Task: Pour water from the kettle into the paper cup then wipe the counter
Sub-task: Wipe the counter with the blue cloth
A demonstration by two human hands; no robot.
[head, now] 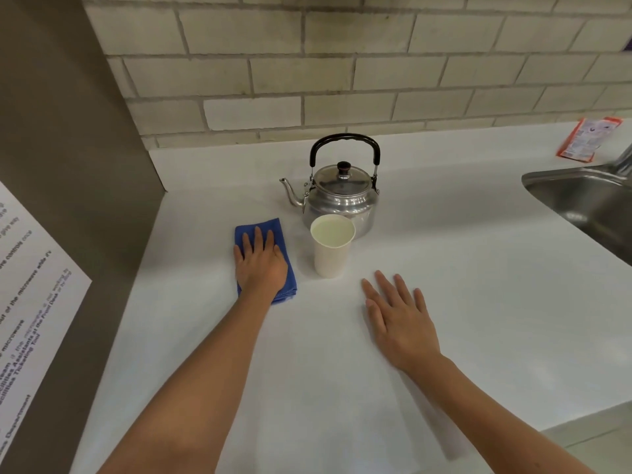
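Pressing blue cloth [265, 258] under flat left hand [261, 265] (fingers apart) | right hand [400, 323] splayed beside paper cup [331, 249]

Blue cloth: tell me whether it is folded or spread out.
Folded. The blue cloth lies as a compact rectangle on the counter, layered edges showing at its near corner, with the left hand flat on it.

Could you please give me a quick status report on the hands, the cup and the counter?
Left hand flat on blue cloth, right hand open on counter. Kettle upright behind paper cup. Cup stands close beside the cloth.
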